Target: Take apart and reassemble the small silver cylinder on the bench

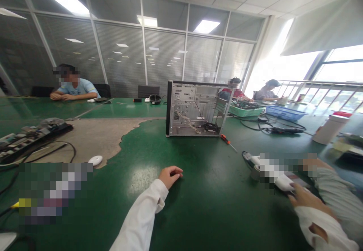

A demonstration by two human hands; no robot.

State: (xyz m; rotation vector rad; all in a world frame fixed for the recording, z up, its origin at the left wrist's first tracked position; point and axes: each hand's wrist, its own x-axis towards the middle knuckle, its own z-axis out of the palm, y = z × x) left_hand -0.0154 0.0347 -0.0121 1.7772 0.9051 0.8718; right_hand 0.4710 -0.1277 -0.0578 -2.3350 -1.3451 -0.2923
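Through the head camera I have my two hands over a green table [204,213], set well apart. My left hand [171,176] is near the middle, its fingers loosely curled with a small gap between thumb and fingertips, and I see nothing in its hold. My right hand [308,202] is off to the right, fingers stretched forward to the near end of a white device [283,182]. The fingertips look to be touching it, but I cannot tell how far that hand is open or whether it grips.

The device lies just ahead and to the left of my right hand, and well to the right of my left one; part of it is blurred out. A small roll [255,172] sits by its left side. Close beyond my right hand, a co-worker's arm in a grey-green sleeve [336,185] lies across the table, its hand partly blurred too.

A computer case [198,109] stands upright farther out, beyond my left hand and slightly to its right, its open side facing me, with cables [211,127] low inside. A red-handled screwdriver [226,139] lies at its lower right corner, between the case and the device.
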